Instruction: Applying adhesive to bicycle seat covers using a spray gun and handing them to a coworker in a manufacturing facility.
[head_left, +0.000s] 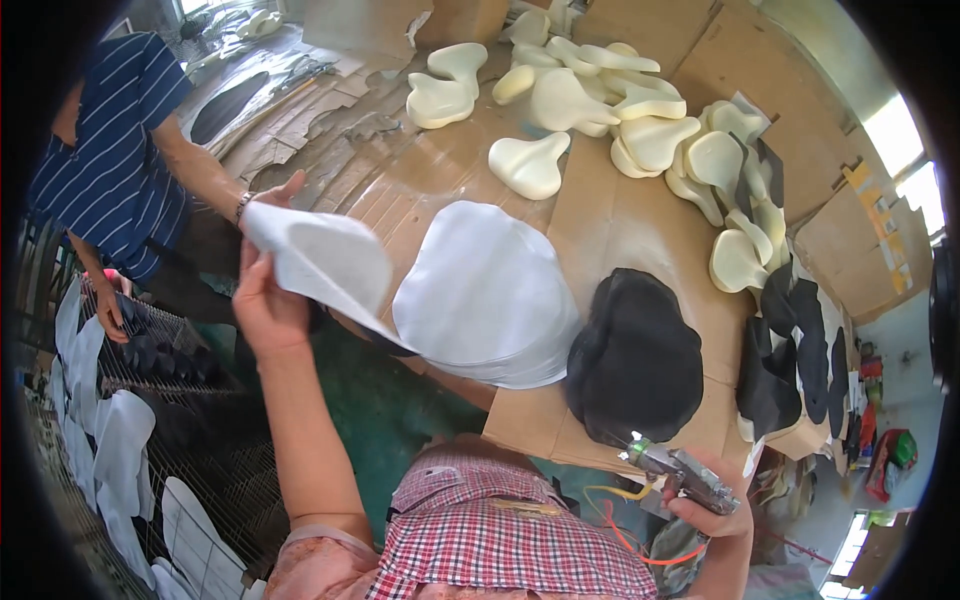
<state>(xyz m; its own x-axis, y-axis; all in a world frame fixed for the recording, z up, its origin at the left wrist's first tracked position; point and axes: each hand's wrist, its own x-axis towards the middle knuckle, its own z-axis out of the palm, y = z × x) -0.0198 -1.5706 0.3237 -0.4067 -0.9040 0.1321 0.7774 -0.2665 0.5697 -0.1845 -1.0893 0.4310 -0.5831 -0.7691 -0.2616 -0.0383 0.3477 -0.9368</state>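
Observation:
My left hand is raised to the left of the table and grips a white saddle-shaped fabric piece by its narrow end. The piece is lifted off a stack of white fabric pieces lying on the cardboard-covered table. My right hand is low at the table's near edge and holds a metal spray gun with orange and yellow hoses trailing down. Right of the white stack lies a pile of black fabric pieces.
Several cream foam saddle pads lie across the far side of the table. More black and cream pieces crowd the right edge. A person in a striped blue shirt stands at the left by a wire rack with white pieces.

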